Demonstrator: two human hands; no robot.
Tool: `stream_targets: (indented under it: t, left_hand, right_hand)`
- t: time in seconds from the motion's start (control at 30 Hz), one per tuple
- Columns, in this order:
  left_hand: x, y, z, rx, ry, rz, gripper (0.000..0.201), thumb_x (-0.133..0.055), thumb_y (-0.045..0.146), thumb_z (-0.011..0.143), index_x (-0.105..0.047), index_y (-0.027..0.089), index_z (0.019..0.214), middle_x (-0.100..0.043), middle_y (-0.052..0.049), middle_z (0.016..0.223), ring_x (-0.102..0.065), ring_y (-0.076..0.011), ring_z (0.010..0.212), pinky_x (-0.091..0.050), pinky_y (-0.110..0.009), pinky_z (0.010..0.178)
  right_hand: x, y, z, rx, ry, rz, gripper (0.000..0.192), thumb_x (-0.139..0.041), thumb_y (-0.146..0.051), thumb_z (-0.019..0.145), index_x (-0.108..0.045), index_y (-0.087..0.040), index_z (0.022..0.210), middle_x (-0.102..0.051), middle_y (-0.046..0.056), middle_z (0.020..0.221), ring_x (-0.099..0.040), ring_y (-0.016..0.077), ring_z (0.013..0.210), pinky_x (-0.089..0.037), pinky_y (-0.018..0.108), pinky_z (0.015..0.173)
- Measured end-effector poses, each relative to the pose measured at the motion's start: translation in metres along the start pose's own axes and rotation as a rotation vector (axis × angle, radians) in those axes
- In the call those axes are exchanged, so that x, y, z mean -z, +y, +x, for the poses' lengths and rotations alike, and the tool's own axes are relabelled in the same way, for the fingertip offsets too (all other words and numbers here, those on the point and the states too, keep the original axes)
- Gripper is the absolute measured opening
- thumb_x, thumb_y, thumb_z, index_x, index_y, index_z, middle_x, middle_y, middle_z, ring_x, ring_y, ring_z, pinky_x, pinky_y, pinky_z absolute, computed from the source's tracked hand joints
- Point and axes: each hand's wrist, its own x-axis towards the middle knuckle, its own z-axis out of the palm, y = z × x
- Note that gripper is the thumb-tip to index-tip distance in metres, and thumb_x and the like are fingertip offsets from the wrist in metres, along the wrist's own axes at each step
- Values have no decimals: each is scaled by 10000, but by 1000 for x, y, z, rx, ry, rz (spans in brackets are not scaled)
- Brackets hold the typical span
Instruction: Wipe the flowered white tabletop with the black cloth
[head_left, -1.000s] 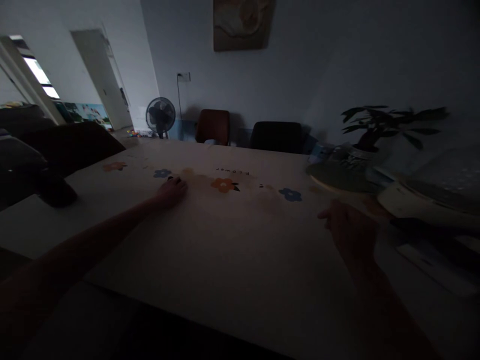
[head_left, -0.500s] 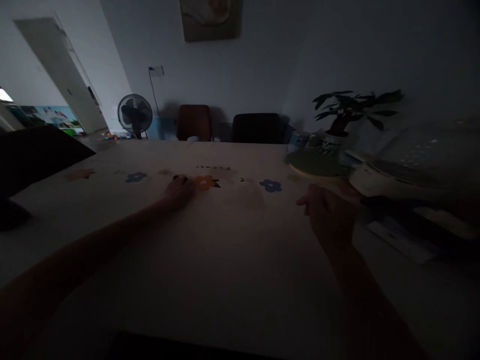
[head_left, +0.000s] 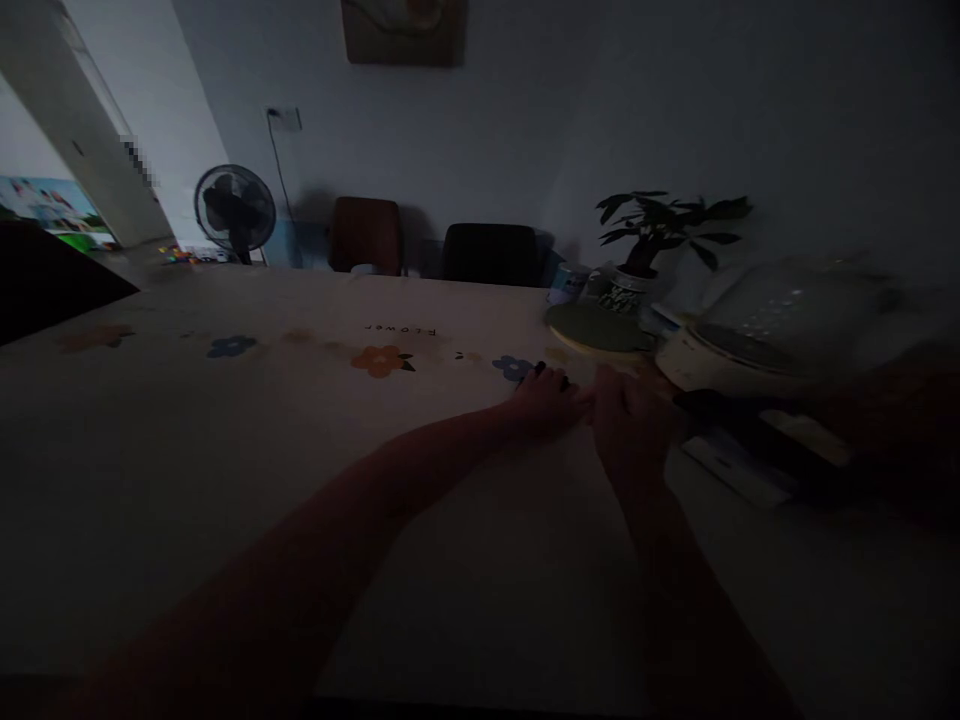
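In this dim light the close-set hands could slide on and knock the round green plate [head_left: 600,330] or the white lidded appliance [head_left: 780,345] crowded along the tabletop's right edge. The left hand [head_left: 546,392] lies flat and open, fingers spread on the flowered tablecloth [head_left: 300,400], holding nothing. The right hand [head_left: 634,425] rests beside it, loosely curled, touching only the cloth as far as I can tell.

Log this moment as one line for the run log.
left hand: flat on tablecloth by blue flower | right hand: beside it, empty | round mat: beyond hands
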Motion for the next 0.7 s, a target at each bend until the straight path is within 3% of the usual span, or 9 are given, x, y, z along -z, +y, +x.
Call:
stream_targets:
  t: [0.17,0.37,0.53,0.7]
  left_hand:
    - [-3,22,17,-25,-2,-46,397,-422,289,1011,-531,114,1349,-531,-160,1376,-467,-284,1283,-369,-438,1108]
    - [-7,14,13,-60,14,-54,432,-396,304,1019,-496,148,1409,-488,-164,1427,-453,-286,1312,-403,-438,1088]
    - [3,-22,-4,43,-29,-23,453,-313,349,1034,-533,144,1373,-438,-191,1468,-440,-309,1342,-391,-500,1106]
    - [23,-88,-45,233,-103,-7,500,-251,361,1037,-430,199,1475,-320,-182,1577,-347,-326,1437,-310,-601,1157]
  right_hand:
    - [0,0,1,-6,12,-39,455,-351,-496,867,-502,-236,525,-575,51,546,-573,188,605,-403,302,627]
    - [-1,4,4,-64,24,-110,483,-358,-540,890,-468,-252,519,-547,58,520,-569,210,615,-412,314,627]
    - [-3,16,5,-87,-59,-127,587,-314,-575,920,-565,-225,521,-531,45,485,-568,213,571,-398,340,641]
    - [-6,18,2,-160,-64,-39,527,-412,-558,875,-597,-222,514,-507,16,435,-520,175,491,-373,304,586]
